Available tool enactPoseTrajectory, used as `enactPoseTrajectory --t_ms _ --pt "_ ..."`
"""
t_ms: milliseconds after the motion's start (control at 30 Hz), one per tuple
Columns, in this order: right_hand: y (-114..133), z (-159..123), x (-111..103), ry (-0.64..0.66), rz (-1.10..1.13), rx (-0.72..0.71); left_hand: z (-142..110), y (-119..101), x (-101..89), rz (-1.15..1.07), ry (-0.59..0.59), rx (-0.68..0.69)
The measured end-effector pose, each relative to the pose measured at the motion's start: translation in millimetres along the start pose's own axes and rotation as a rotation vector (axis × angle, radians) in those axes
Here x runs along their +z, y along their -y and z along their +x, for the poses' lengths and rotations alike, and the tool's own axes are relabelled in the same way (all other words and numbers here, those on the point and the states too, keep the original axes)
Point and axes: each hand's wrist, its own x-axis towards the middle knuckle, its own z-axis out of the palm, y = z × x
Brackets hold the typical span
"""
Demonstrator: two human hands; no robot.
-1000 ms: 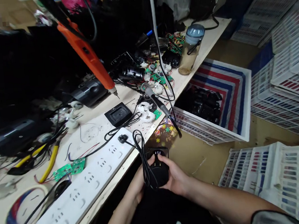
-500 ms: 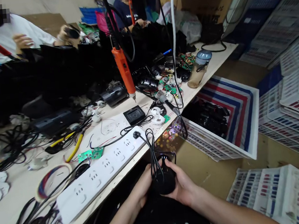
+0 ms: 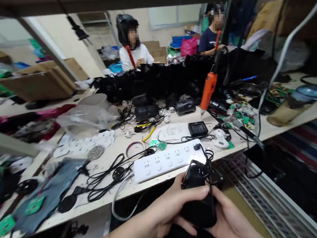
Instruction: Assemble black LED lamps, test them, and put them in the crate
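Note:
Both hands hold a glossy black device [image 3: 199,212] with a bundled black cord [image 3: 206,163], low in front of the bench edge. My left hand [image 3: 173,208] grips its left side, with the thumb laid across the front and fingers curled below. On the right side, my right hand [image 3: 228,218] wraps round the lower part; some of its fingers are hidden behind the device. Just beyond them lies a white power strip [image 3: 166,162] with a plug in its right end. What kind of device it is I cannot make out.
An orange electric screwdriver [image 3: 208,90] hangs over the bench. A soldering iron [image 3: 245,130], green circuit boards [image 3: 158,145], loose cables and a bottle [image 3: 296,103] lie or stand around. A white crate [image 3: 262,195] is below right. Two people work across the bench.
The view has swung left and up, showing more of the bench. The device is now tilted upright, and my left thumb has moved across its front.

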Motion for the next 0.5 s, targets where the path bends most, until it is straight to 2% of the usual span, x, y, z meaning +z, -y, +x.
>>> enactPoseTrajectory --t_ms 133,300,400,500 --pt "15.7 8.4 16.8 0.086 -0.209 -0.06 -12.3 -12.2 -5.5 -0.071 -0.009 0.012" --pt "28.6 32.4 30.3 0.192 -0.458 -0.125 -2.4 -23.4 -21.4 -0.122 -0.167 0.188" --pt "37.4 45.3 25.2 0.198 -0.686 -0.18 7.8 -34.9 -40.4 -0.059 -0.364 0.292" --pt "53.2 49.7 12.7 0.229 -0.96 -0.2 16.6 -47.3 -63.5 0.167 -0.666 0.472"
